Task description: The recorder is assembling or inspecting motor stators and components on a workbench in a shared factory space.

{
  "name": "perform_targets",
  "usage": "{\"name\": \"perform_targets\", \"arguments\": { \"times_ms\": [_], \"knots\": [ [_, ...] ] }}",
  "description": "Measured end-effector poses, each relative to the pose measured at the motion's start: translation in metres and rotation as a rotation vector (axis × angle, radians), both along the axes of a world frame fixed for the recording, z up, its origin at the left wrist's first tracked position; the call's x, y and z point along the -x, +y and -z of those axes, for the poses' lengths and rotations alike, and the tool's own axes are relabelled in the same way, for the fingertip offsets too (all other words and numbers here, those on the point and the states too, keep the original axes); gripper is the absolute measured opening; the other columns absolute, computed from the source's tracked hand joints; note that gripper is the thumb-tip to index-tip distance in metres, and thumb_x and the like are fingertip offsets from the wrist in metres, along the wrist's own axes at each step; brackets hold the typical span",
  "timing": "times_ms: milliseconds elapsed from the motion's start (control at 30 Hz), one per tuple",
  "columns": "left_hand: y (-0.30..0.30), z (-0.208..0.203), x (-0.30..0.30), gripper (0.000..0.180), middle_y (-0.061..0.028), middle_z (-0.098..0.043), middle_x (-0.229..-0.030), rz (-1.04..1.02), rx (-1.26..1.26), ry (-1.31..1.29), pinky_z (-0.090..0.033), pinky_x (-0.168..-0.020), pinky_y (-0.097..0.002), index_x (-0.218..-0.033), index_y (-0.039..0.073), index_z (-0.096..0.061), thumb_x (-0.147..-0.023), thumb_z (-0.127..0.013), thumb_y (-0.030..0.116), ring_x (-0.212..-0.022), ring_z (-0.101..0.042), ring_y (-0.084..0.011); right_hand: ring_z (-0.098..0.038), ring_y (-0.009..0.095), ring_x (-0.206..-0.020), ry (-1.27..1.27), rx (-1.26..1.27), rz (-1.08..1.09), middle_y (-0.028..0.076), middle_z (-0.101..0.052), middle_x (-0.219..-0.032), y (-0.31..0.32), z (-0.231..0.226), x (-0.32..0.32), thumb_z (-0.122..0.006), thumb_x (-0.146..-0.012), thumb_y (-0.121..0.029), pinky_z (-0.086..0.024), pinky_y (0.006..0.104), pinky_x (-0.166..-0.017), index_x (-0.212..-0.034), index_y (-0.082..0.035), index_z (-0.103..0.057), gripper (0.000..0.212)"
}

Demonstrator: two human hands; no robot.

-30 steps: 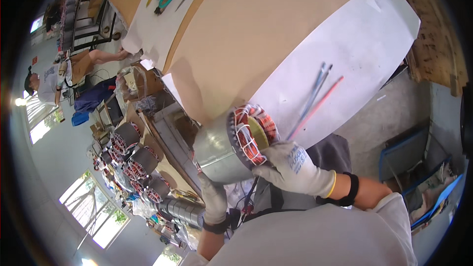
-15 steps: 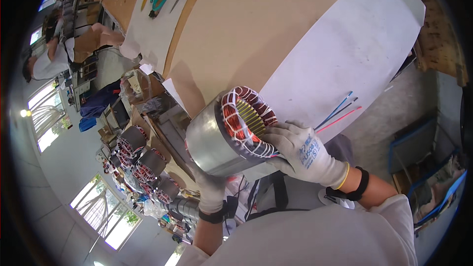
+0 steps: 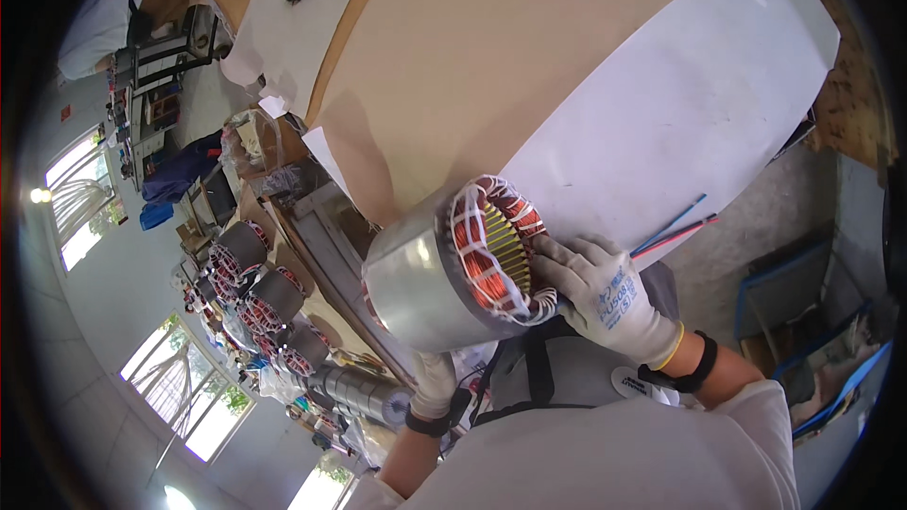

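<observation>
Spanning the upper view, the workbench carries a white sheet at its near end. Against that sheet's near edge sits the motor stator, copper windings facing right. The right hand, gloved, presses curled fingers onto the winding rim; the left hand props the stator from beneath, fingers hidden. Coloured wires trail right of the stator.
</observation>
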State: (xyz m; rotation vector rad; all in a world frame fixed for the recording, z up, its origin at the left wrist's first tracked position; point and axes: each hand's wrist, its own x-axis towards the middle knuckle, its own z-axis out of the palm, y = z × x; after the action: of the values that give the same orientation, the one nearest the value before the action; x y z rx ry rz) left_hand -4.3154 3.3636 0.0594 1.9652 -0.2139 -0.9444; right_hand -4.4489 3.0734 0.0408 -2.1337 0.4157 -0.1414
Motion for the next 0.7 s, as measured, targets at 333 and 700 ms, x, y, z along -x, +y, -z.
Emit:
{"name": "perform_targets", "arguments": {
  "times_ms": [333,700],
  "knots": [
    [0.000,-0.004,0.011,0.080,-0.0113,-0.046,-0.135,-0.018,-0.004,0.075,-0.040,-0.100,-0.0377,-0.140,-0.001,-0.034,-0.094,-0.037,0.065,-0.122,-0.047,-0.0227,-0.064,0.024,-0.085,0.068,0.110,-0.107,0.008,-0.062,-0.123,-0.004,0.002,-0.004,-0.061,-0.073,-0.010,-0.054,0.0362,-0.074,-0.110,-0.007,-0.064,0.037],
    [-0.050,-0.023,-0.039,0.080,-0.0084,-0.034,-0.146,-0.084,0.134,0.011,-0.032,-0.109,-0.0429,-0.149,0.007,-0.018,-0.094,-0.039,0.063,-0.132,-0.037,-0.0255,-0.062,0.022,-0.087,0.063,-0.011,-0.253,0.002,-0.062,-0.123,-0.040,0.002,-0.041,-0.061,-0.076,-0.017,-0.053,0.0347,-0.072,-0.120,-0.011,-0.062,0.044]
  ]
}}
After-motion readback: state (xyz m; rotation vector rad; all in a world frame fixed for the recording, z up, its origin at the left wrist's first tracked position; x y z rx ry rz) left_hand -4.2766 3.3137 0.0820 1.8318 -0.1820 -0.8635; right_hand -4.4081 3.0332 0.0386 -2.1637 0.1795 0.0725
